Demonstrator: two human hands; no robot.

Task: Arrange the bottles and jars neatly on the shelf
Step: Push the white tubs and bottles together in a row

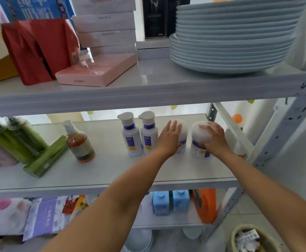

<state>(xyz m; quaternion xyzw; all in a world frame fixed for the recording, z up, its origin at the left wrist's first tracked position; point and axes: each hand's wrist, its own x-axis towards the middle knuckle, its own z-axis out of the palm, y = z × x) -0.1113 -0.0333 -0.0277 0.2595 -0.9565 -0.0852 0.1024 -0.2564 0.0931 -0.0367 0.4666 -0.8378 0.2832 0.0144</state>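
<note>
On the middle shelf (112,170), the left hand (170,137) lies flat-fingered against one white jar (183,130) — the right hand (215,138) grips the neighbouring jar (198,149) by its lid.

We see a pale grey metal shelving rack (285,122), one board (148,91) above the fingers (174,126), a bright white wall (190,107) behind.
</note>
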